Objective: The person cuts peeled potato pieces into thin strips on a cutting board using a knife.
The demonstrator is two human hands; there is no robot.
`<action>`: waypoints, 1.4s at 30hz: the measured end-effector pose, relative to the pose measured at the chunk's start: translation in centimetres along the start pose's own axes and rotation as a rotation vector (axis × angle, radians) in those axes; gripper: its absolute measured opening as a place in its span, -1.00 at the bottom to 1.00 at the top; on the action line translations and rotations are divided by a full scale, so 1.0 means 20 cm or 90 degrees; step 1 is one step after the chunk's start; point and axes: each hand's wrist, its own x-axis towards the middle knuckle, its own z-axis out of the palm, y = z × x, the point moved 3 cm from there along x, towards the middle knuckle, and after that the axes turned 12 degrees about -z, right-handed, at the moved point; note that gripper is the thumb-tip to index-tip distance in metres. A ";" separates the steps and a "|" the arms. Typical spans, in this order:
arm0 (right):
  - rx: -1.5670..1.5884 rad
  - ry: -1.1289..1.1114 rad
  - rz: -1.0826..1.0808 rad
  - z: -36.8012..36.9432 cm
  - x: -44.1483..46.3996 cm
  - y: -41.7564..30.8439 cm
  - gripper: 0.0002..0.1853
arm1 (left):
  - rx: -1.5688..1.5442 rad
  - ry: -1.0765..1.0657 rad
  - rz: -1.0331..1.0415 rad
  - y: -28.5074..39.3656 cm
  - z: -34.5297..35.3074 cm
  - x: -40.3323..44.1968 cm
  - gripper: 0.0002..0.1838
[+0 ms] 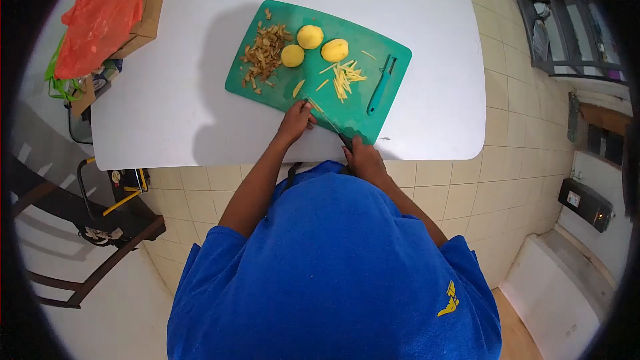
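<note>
On a green cutting board (267, 98), my right hand (364, 158) grips the dark handle of a kitchen knife (344, 139). The thin blade slants up and left across the board's near edge. My left hand (295, 123) is by the blade's far end, fingers pressed together; a small pale strip shows near them, and what they pinch is mostly hidden. Just beyond lies a potato slice (298, 88). Peeled potatoes sit farther up: one (310, 37), one (335, 50) and a flat-faced piece (292, 55). Thin potato sticks (345, 80) are heaped right of centre.
Brown peelings (265, 53) are piled on the board's left. A teal peeler (382, 85) lies along its right side. The board rests on a white table (440, 47). A red plastic bag (103, 20) covers a cardboard box (148, 13) at the table's left end.
</note>
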 end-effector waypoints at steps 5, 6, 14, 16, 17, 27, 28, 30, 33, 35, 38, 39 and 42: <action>-0.010 0.007 -0.009 0.01 0.01 0.00 -0.61 | 0.011 0.014 0.005 0.02 0.01 -0.02 -0.56; -0.014 0.011 -0.014 0.02 0.01 0.00 -0.61 | 0.014 0.013 0.013 0.02 0.01 -0.02 -0.56; -0.007 0.022 -0.019 0.02 0.01 0.01 -0.61 | 0.015 0.024 0.026 0.01 0.01 -0.03 -0.53; -0.010 0.016 -0.013 0.01 0.01 0.00 -0.61 | 0.033 0.014 0.026 0.03 0.00 -0.04 -0.52; -0.012 0.009 -0.006 0.01 0.01 0.00 -0.61 | 0.030 0.019 0.021 0.03 0.00 -0.04 -0.52; 0.014 0.031 -0.007 0.01 0.01 0.00 -0.63 | 0.037 0.039 0.009 0.05 0.02 -0.06 -0.49; 0.012 0.027 -0.005 0.02 0.01 0.01 -0.63 | 0.038 0.039 0.002 0.06 0.02 -0.06 -0.49; 0.010 0.018 -0.001 0.02 0.01 0.01 -0.63 | 0.046 0.042 0.011 0.06 0.02 -0.06 -0.50; 0.017 -0.001 0.004 0.01 0.02 0.01 -0.62 | 0.041 0.045 0.019 0.04 0.01 -0.04 -0.50; 0.013 0.001 0.007 0.01 0.02 0.01 -0.62 | 0.040 0.049 0.014 0.03 0.01 -0.02 -0.51; 0.017 0.007 0.017 0.01 0.01 0.01 -0.63 | 0.041 0.056 -0.009 0.06 0.02 -0.04 -0.52; 0.020 0.009 0.022 0.02 0.01 0.01 -0.63 | 0.036 0.055 -0.018 0.07 0.02 -0.05 -0.52; 0.026 -0.010 0.035 0.02 0.02 0.02 -0.63 | 0.036 0.053 -0.046 0.08 0.01 -0.04 -0.53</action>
